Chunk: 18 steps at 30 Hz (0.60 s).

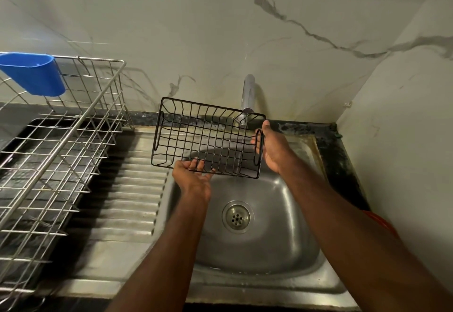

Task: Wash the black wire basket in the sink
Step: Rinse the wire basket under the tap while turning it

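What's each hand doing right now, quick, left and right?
Left hand: holding the black wire basket by its near edge, fingers curled under the wires.
Right hand: gripping the basket's right end handle, under the running tap.

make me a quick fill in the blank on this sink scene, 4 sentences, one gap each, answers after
1. Both hands hold the black wire basket above the ____.
2. Water runs from the tap through the basket's ____ end.
3. The right hand grips the basket's end loop while the ____ hand supports the near edge.
4. A ____ plastic cup hangs on the silver dish rack.

Missing words: sink; right; left; blue
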Motion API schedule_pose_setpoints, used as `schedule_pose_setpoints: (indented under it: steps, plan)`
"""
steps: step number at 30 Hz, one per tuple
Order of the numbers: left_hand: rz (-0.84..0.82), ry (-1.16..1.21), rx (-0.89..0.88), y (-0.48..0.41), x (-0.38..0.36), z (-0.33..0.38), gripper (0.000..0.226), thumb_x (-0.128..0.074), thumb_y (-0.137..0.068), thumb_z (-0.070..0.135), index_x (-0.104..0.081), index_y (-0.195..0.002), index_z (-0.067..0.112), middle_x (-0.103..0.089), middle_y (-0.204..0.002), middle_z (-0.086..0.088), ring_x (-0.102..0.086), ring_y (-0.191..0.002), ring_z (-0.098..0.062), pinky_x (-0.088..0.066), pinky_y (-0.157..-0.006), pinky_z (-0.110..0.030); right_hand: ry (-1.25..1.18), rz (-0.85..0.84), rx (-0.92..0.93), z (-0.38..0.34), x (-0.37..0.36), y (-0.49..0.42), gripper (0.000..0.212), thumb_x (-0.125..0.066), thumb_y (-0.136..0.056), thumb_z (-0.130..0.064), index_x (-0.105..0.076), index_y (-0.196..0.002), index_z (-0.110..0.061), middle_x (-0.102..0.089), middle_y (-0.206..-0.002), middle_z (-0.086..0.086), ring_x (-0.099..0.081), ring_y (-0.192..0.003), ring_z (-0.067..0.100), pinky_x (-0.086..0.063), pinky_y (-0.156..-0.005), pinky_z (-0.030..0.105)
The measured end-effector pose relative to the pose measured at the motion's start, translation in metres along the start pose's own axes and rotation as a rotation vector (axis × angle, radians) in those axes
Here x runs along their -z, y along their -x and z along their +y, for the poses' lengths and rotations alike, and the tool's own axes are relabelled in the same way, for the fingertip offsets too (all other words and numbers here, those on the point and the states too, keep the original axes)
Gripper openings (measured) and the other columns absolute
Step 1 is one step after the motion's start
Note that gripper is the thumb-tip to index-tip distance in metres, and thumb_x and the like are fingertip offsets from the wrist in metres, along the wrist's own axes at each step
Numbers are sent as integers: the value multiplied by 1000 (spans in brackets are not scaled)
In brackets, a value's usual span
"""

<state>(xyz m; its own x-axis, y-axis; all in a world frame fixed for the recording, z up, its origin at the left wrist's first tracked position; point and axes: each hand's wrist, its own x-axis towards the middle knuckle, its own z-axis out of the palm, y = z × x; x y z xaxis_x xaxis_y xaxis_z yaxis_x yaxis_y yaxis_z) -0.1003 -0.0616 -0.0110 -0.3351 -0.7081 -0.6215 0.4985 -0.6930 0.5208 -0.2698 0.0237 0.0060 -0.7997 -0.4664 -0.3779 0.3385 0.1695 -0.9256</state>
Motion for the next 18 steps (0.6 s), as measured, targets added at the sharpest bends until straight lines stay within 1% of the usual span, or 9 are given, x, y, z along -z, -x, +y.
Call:
schedule_pose_setpoints:
  steps: [4, 8, 11, 13, 16, 18]
  plan:
    - [0, 36, -16, 0, -4, 4, 16, -31, -88, 13, -42, -78, 19, -47, -92, -5, -49, -90, -23, -42, -90, -51, -1, -17, 2, -3, -4, 1, 40, -38, -102, -46, -61, -90, -15, -64, -80, 3, -57, -90, 23, -41, -85, 39]
    - [3, 61, -25, -2, -5, 5, 23, -28, -95, 14, -39, -76, 20, -48, -90, -4, -51, -89, -22, -41, -89, -52, -28, -34, 3, -6, -5, 3, 39, -38, -103, -44, -61, -93, -15, -65, -84, 3, -58, -93, 22, -42, -92, 40]
    - [-8, 63, -17, 0, -7, 5, 22, -28, -92, 11, -39, -76, 19, -48, -87, -4, -50, -86, -21, -41, -92, -52, -23, -36, 18, -7, -3, 5, 39, -37, -103, -44, -61, -95, -14, -65, -86, 4, -58, -92, 21, -41, -88, 38]
    - [-10, 52, -7, 0, -8, 3, 20, -29, -89, 10, -40, -76, 19, -48, -85, -3, -50, -82, -20, -42, -92, -52, -14, -26, 25, -6, 0, 6, 40, -37, -103, -44, -61, -96, -14, -65, -86, 4, -58, -91, 21, -42, -88, 39]
    - [-24, 27, 15, 4, -8, -2, 18, -30, -87, 11, -42, -76, 18, -48, -87, -4, -50, -83, -20, -44, -94, -53, 13, 3, 36, -3, 8, 7, 40, -39, -102, -47, -62, -96, -14, -65, -83, 3, -58, -89, 23, -43, -83, 39]
    - [-26, 23, 17, 8, -8, -4, 20, -29, -90, 13, -41, -76, 18, -49, -92, -6, -51, -88, -22, -42, -98, -56, 49, 22, 38, -2, 14, 9, 41, -39, -101, -49, -63, -96, -16, -66, -85, 4, -60, -89, 23, -43, -81, 38]
